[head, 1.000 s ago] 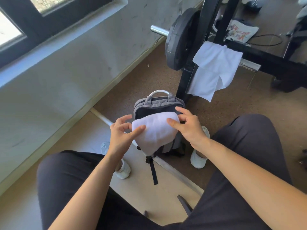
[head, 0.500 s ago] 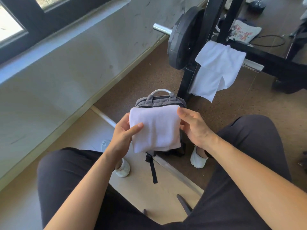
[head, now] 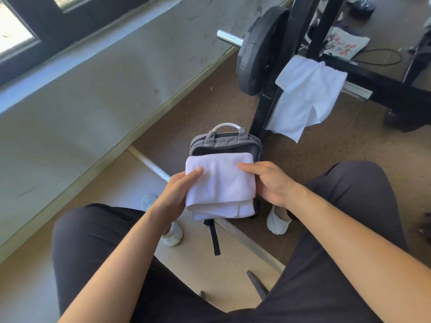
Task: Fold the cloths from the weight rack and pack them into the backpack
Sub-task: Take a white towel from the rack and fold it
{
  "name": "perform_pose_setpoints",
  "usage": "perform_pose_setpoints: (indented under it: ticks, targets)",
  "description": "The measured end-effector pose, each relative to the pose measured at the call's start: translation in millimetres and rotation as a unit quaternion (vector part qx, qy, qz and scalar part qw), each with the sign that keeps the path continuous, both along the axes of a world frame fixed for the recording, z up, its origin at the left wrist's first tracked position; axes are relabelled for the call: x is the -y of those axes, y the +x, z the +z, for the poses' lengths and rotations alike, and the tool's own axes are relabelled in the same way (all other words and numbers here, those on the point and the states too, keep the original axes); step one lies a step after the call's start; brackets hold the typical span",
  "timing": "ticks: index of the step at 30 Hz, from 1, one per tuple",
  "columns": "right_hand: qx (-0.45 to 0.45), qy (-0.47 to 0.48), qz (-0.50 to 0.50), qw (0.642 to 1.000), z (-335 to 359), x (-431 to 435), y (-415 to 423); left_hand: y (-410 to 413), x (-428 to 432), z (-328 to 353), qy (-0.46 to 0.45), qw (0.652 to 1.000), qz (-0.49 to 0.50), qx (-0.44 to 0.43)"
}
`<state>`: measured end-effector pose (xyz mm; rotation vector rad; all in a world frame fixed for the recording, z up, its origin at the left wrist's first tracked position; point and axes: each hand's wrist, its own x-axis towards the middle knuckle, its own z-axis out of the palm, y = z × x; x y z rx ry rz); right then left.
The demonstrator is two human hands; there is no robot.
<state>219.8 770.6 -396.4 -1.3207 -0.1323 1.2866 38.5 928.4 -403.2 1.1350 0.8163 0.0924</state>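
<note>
Both hands gripping folded cloth (head: 221, 183) by its sides: left hand (head: 177, 194), right hand (head: 271, 184), equally near. Straight ahead, backpack (head: 225, 142) mouth lay just beyond the fingers (head: 249, 166); fold edge faced it.

Gry wall (head: 93, 101), brn floor (head: 326, 157), window (head: 14, 31) top-L

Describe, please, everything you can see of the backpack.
The backpack is small, grey, of woven-looking fabric, with a dark band below its top; whether that is an open mouth I cannot tell. A pale curved handle sits between two grey tabs. It stands upright on the brown floor beside the black rack post. A black strap trails toward the person. The folded cloth hides its front.
</note>
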Motion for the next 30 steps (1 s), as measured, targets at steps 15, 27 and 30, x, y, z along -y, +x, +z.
perform_pose_setpoints:
  ticks: [15, 27, 30]
  targets:
    - [0.183, 0.015, 0.011, 0.983, -1, 1, 7, -2, -7, -1, 0.062, 0.994, -0.051, 0.077]
    - [0.026, 0.057, 0.134, 0.989, 3, 4, -6, -6, -11, 0, 0.058, 0.990, -0.032, 0.128]
    - [0.053, 0.047, 0.125, 0.990, 4, 2, -9, -7, -11, 0, 0.049, 0.989, -0.037, 0.135]
